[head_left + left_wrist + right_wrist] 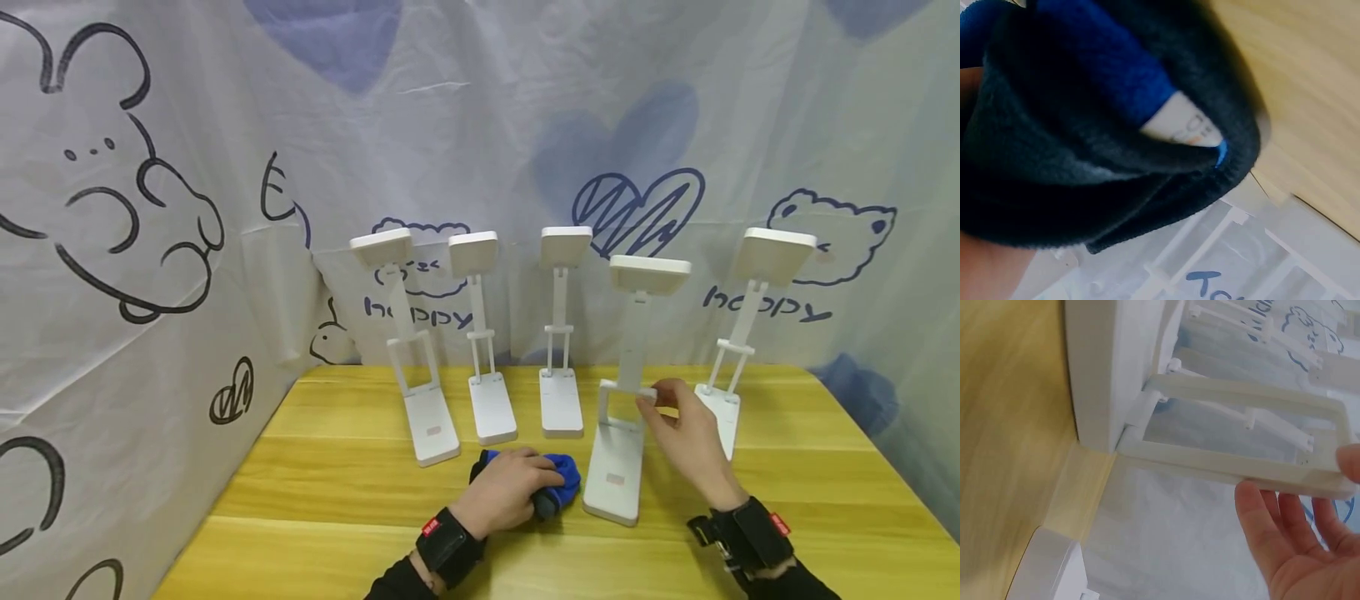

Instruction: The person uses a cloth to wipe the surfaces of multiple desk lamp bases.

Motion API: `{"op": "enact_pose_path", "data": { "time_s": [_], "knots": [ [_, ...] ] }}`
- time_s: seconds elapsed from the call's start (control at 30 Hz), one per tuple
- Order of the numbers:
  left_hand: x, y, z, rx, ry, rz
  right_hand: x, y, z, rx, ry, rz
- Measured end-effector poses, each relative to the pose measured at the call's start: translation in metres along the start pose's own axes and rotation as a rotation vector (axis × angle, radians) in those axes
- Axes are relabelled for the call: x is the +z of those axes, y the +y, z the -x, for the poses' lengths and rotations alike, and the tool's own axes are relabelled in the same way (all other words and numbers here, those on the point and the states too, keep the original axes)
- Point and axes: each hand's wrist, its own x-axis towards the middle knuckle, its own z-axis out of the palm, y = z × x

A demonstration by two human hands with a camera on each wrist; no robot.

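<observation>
My right hand [690, 437] pinches the side of the hinged frame on a white folding desk lamp [617, 475], its thumb and fingertips at the frame's upper corner. That lamp stands upright, nearest the front, with its flat rectangular head raised. In the right wrist view the white frame [1204, 456] sticks out from the base, with fingers [1254, 512] against its edge. Left of this lamp, my left hand [506, 492] lies over a bunched blue and dark grey cloth [564, 479], fingers curled round it. A white tag [1182, 122] shows inside the cloth's folds in the left wrist view.
Behind stand more white lamps: one at left [432, 425], two in the middle [492, 408] [561, 402], and one at right [720, 412], partly covered by the right hand. The wooden table [315, 500] ends at a printed white curtain [480, 125] behind.
</observation>
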Motion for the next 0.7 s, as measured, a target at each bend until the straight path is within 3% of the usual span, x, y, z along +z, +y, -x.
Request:
{"op": "enact_pose_path", "data": {
  "time_s": [0.17, 0.27, 0.37, 0.5, 0.6, 0.7],
  "knots": [
    [-0.001, -0.008, 0.006, -0.029, 0.003, 0.004, 0.0, 0.0, 0.003, 0.022, 0.073, 0.098],
    [-0.001, -0.012, 0.008, -0.051, -0.004, 0.012, -0.002, 0.002, 0.005, 0.048, 0.021, 0.136],
    [0.0, -0.015, 0.009, -0.061, -0.009, 0.016, -0.002, 0.012, 0.007, 0.037, -0.088, 0.139],
    [0.001, -0.017, 0.009, -0.057, -0.006, 0.017, -0.004, 0.011, 0.007, 0.023, -0.314, 0.152],
    [0.001, -0.018, 0.009, -0.063, -0.003, 0.018, -0.002, -0.002, 0.007, 0.021, -0.495, 0.181],
    [0.0, -0.017, 0.01, -0.072, -0.004, 0.014, 0.008, -0.01, 0.012, -0.044, -0.586, 0.218]
  ]
}}
